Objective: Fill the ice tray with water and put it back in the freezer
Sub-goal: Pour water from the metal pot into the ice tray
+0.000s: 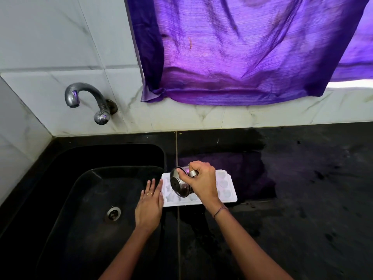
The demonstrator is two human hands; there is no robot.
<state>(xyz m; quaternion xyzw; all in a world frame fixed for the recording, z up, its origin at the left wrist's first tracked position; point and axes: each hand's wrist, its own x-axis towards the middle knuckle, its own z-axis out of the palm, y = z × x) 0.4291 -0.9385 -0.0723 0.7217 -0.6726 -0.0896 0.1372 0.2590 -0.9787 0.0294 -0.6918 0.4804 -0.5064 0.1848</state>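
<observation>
Two forearms reach in from the bottom edge toward a black counter (pixel 282 219). The left hand (pixel 149 205) lies flat with its fingers straight and close together, holding nothing; it rests at the sink's (pixel 80 158) right rim, the fingertips just beside or touching the tray's left end, and I can't tell which. A ring (pixel 149 193) sits on one finger. The right hand (pixel 201 180), with a bracelet (pixel 220 210) at the wrist, has its fingers curled tight round a steel cup (pixel 180 183), thumb over the top edge. The cup is tipped well over on its side above the tray's left half. Whether water is running from it is too hard to make out. The white tray (pixel 226 188) lies flat on the counter just right of the sink, long side toward the person, with star cells on the left and heart cells on the right. Down in the sink a metal drain (pixel 113 213) shows. On the tiled wall behind, a curved tap (pixel 84 98) points out over the sink's far left corner, and a purple curtain (pixel 242 57) hangs to the right of it, its hem resting on the ledge.
</observation>
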